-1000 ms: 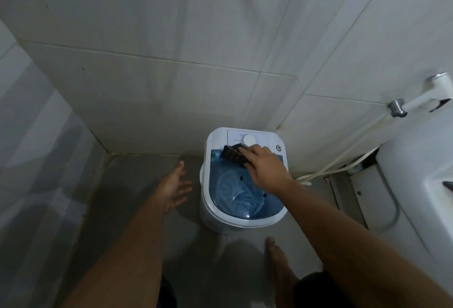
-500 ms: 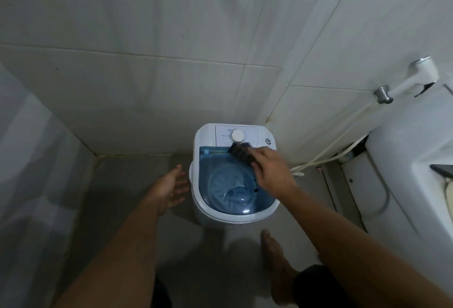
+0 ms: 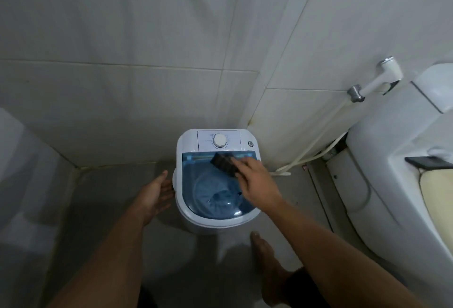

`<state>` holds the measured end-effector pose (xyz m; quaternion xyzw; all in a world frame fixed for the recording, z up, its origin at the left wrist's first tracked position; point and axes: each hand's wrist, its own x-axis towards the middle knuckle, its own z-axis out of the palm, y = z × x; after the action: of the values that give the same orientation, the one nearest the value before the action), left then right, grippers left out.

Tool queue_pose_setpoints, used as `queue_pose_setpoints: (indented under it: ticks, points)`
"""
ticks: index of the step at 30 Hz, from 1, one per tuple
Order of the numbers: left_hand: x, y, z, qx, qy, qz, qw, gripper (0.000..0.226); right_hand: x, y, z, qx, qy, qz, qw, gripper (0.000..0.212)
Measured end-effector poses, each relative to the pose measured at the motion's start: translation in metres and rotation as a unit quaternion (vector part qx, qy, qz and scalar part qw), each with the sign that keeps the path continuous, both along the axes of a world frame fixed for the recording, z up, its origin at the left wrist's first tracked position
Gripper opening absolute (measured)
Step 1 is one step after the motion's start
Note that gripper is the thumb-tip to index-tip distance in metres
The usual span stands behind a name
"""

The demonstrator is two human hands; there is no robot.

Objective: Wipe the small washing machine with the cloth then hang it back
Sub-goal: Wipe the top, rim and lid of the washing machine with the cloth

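Observation:
A small white washing machine (image 3: 190,212) with a clear blue lid and a round white dial (image 3: 219,141) stands on the floor in the wall corner. My right hand (image 3: 259,184) presses a dark folded cloth (image 3: 224,163) flat onto the far part of the blue lid, just below the control panel. My left hand (image 3: 157,192) hovers with fingers spread beside the machine's left side, fingertips close to its body, holding nothing.
A white toilet (image 3: 392,160) fills the right side, with a dark phone (image 3: 429,162) on its tank edge. A bidet sprayer (image 3: 382,74) hangs on the right wall, its hose (image 3: 316,141) trailing to the floor behind the machine. My bare foot (image 3: 267,256) stands in front.
The cloth under my right hand slid from the dial's edge down onto the lid's far right part. My left hand stayed beside the machine. The view shifted slightly.

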<state>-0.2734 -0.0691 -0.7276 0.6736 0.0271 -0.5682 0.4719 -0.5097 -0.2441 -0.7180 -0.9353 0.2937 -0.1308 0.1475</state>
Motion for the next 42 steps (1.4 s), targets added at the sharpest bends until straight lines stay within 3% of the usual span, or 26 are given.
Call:
queue_pose_setpoints:
  ticks: [3,5,8,12,14,17,19,25,30,32,34,36,42]
  points:
    - [0.0,0.001,0.001,-0.001,0.002,-0.009,1.0,0.042,-0.019,-0.018,-0.01,0.029,0.01,-0.188,0.982,0.048]
    - [0.0,0.002,0.003,0.0,0.005,-0.011,1.0,0.043,-0.023,0.001,-0.02,0.023,0.03,-0.23,0.972,0.047]
    - [0.0,0.001,0.005,0.004,0.009,-0.009,1.0,0.041,-0.018,0.049,-0.032,0.006,0.024,-0.182,0.983,0.048]
    - [-0.002,0.001,0.006,0.003,0.008,-0.011,1.0,0.038,-0.025,0.072,-0.028,-0.015,0.026,0.009,0.999,0.047]
    - [-0.002,0.001,0.006,0.002,0.005,-0.01,1.0,0.038,-0.033,0.055,-0.022,0.002,0.01,-0.025,1.0,0.046]
    - [-0.002,0.001,0.006,0.004,0.003,-0.009,1.0,0.039,-0.048,0.032,-0.024,0.038,-0.016,-0.203,0.978,0.046]
    - [-0.002,0.001,0.006,0.004,0.002,-0.007,1.0,0.038,-0.052,0.041,-0.031,0.045,-0.004,-0.256,0.966,0.047]
    - [-0.001,0.002,0.007,0.006,0.005,-0.013,1.0,0.04,-0.014,0.115,-0.039,0.014,0.0,-0.153,0.988,0.051]
    - [-0.002,0.003,0.007,0.007,0.0,-0.018,1.0,0.042,0.024,0.11,-0.019,0.058,-0.004,0.022,0.998,0.05]
    - [-0.003,0.002,0.008,0.006,-0.001,-0.021,1.0,0.042,0.017,0.087,-0.014,0.074,-0.043,-0.035,0.996,0.05]
    - [-0.003,0.002,0.011,0.003,0.002,-0.023,1.0,0.04,-0.005,0.063,-0.018,0.086,-0.059,-0.152,0.983,0.048]
    - [-0.003,0.002,0.011,0.001,0.004,-0.024,1.0,0.038,-0.031,0.054,-0.024,0.081,-0.016,-0.234,0.969,0.046]
    - [-0.002,0.003,0.012,-0.001,0.009,-0.013,1.0,0.036,-0.028,0.116,-0.037,0.011,0.032,-0.16,0.987,0.048]
